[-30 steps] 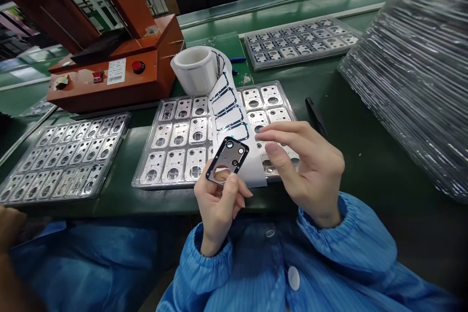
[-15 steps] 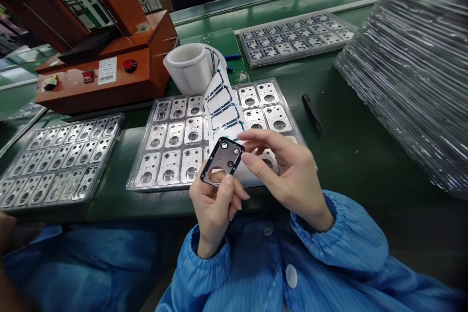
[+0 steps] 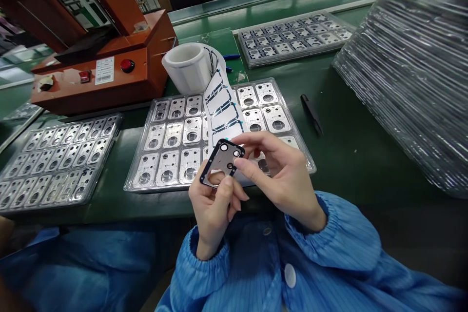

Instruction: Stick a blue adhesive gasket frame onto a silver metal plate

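Nearest, blue smock sleeves [image 3: 234, 273] and both hands raised just above the near edge of the desk [image 3: 351, 156]. Left hand [image 3: 214, 207] closed on the lower edge of a dark metal frame plate [image 3: 221, 163], thumb on its face, plate tilted up toward the camera with its round and oval openings showing. Right hand [image 3: 283, 175] half curled, thumb and forefinger narrowed and pinching at the plate's right edge near the small holes; whether anything thin sits between those fingertips cannot be told. Probably the fitting or pressing step on a single plate, with careful alignment along the rim needed next and a light, even touch. Just behind the hands, the white liner strip [image 3: 223, 112] with black outline gaskets, draped over the middle tray [image 3: 153, 180] of silver parts. Left of it, a second tray [image 3: 54, 161]; right, black tweezers [image 3: 311, 113]. Further back, the tape roll [image 3: 188, 66], an orange machine [image 3: 98, 63], a third tray [image 3: 296, 39] and stacked clear trays [image 3: 413, 68].
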`<control>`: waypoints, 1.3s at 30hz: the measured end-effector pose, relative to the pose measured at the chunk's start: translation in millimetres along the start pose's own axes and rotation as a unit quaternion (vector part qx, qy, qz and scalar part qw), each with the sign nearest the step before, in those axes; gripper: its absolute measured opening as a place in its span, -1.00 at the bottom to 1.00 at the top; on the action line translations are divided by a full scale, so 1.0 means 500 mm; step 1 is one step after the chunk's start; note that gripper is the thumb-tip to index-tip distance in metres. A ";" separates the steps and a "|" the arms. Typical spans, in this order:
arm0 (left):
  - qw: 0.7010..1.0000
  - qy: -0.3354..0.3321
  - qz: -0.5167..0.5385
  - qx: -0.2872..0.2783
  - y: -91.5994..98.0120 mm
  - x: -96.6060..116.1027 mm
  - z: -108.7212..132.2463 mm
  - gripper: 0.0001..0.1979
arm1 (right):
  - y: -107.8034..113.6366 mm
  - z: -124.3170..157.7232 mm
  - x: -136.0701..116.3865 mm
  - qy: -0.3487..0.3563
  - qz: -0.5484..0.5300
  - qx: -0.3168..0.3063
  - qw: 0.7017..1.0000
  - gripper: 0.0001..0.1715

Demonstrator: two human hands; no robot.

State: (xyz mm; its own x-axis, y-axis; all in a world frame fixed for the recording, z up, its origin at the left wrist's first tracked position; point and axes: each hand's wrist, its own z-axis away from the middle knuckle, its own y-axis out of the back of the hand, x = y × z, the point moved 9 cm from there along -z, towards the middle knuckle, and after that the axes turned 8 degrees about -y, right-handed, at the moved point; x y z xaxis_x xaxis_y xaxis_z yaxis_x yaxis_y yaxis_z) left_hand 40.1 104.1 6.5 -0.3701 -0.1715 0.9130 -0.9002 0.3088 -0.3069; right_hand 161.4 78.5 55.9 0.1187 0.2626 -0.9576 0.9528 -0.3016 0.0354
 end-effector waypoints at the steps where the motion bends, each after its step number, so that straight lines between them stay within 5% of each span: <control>1: 1.000 0.006 -0.007 0.006 0.000 0.000 0.000 -0.86 | 0.000 0.000 0.001 -0.002 -0.007 -0.002 1.000 -0.74; 7: 0.998 -0.008 -0.050 0.038 0.003 0.013 -0.003 -0.78 | -0.002 0.002 0.004 0.002 -0.018 -0.010 1.000 -0.75; 23: 0.998 -0.032 -0.048 0.016 0.006 0.014 -0.005 -0.86 | -0.006 0.007 0.004 -0.009 0.002 -0.014 1.000 -0.76; 39: 1.000 0.014 -0.006 0.001 0.001 -0.007 0.006 -0.85 | -0.003 0.008 -0.015 0.042 0.029 0.008 0.999 -0.75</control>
State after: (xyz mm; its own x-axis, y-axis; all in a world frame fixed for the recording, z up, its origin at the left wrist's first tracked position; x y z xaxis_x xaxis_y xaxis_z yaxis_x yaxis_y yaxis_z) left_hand 40.3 102.2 2.6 -0.3530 -0.1480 0.9239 -0.9049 0.3049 -0.2969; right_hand 157.8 73.2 61.9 0.1965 0.3203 -0.9267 0.9394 -0.3323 0.0843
